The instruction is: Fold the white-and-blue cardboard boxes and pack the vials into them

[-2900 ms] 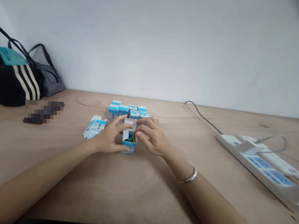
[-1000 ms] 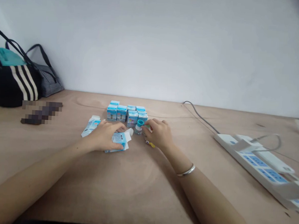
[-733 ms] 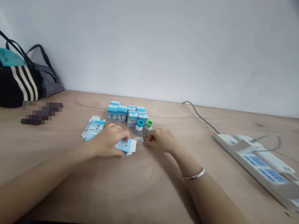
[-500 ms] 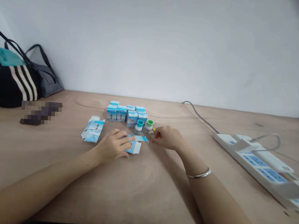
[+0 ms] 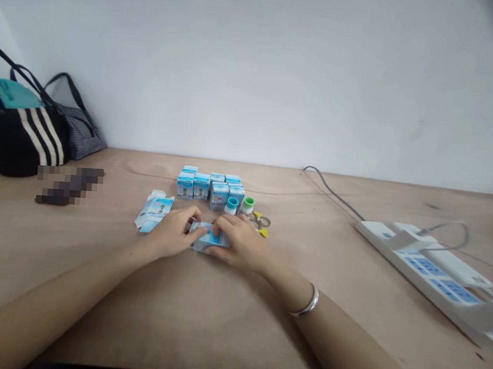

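Observation:
A small blue-and-white carton lies on the table between my hands. My left hand grips its left end with thumb and fingers. Around the right end my right hand is closed, covering much of that side. Just behind it stand two small bottles, one with a blue top and one with a green top; my right hand hides their lower parts. Thin rings with yellow tabs lie to the right of the bottles. Flattened blue-and-white cartons rest left of my left hand.
Several upright blue-and-white boxes stand in a cluster behind the bottles. A white power strip with plugs and a grey cable runs along the right. Toward the left are a dark blurred object and a black striped bag.
My right hand has moved left from the yellow-tabbed rings, leaving them on the table, and taken hold of the carton. My left hand has shifted slightly left; the carton's open flaps no longer show.

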Motion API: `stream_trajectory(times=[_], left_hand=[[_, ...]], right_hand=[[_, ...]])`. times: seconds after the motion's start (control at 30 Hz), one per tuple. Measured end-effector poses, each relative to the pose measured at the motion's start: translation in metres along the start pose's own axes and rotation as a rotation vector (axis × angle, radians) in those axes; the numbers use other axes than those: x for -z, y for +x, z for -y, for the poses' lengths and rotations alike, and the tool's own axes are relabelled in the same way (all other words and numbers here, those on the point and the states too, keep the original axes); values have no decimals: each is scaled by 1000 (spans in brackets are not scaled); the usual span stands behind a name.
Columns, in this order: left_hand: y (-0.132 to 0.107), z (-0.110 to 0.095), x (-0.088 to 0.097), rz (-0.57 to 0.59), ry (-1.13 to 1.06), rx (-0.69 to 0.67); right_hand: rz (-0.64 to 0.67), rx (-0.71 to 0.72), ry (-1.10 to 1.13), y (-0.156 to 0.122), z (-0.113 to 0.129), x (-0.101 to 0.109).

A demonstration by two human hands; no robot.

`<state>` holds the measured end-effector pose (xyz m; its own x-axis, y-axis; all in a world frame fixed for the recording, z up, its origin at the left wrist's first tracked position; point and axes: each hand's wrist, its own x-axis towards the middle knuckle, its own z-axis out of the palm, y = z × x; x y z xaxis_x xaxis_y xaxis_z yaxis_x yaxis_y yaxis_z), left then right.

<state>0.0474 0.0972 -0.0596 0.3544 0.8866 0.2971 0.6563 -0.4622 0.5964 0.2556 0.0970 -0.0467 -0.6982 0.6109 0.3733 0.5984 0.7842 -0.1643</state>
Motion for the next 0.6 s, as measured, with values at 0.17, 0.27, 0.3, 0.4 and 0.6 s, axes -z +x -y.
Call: stream_trajectory(times=[0.17, 0.27, 0.3, 0.4, 0.6], left_hand=[[5, 7, -6, -7, -120, 40], [4, 13, -10, 12, -171, 44], [3, 15, -11, 16, -205, 52], [4, 16, -11, 9, -319, 147], [10, 12, -6, -9, -352, 158]], right_hand=[[-3, -14, 54, -3, -15, -3], [-10, -2, 85, -4, -19, -3], [-13, 2, 92, -4, -20, -3], [-18, 19, 109, -5, -21, -5], [-41, 35, 112, -6, -24, -8]])
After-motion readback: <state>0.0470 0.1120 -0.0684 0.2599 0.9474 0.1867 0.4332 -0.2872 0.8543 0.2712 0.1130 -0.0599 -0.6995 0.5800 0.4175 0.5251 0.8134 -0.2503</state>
